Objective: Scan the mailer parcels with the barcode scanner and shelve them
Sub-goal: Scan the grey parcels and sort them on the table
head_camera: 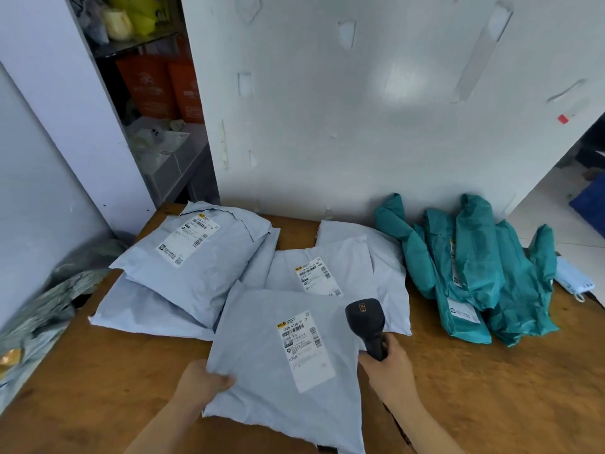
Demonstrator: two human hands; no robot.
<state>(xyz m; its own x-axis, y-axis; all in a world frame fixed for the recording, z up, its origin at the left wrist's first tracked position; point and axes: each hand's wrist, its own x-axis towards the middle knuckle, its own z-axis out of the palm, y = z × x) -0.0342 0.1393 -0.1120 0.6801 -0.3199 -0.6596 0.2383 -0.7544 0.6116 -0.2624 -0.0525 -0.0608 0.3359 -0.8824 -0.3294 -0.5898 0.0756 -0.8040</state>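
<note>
A pale grey mailer parcel (262,371) with a white shipping label (302,348) lies nearest me on the wooden table (491,388). My left hand (201,383) pinches its left edge, thumb on top. My right hand (391,368) grips the handle of a black barcode scanner (366,322), whose head hovers just right of the label. Behind lie more grey mailers: a bulky one (196,267) at the left and flatter ones (337,273) in the middle. A heap of teal mailers (471,273) sits at the right.
A white panel (376,109) stands behind the table. A shelf unit (157,93) with orange bags and packets is at the back left. Crumpled plastic bags (42,309) lie off the table's left edge. A pale blue mask (574,280) rests at the far right.
</note>
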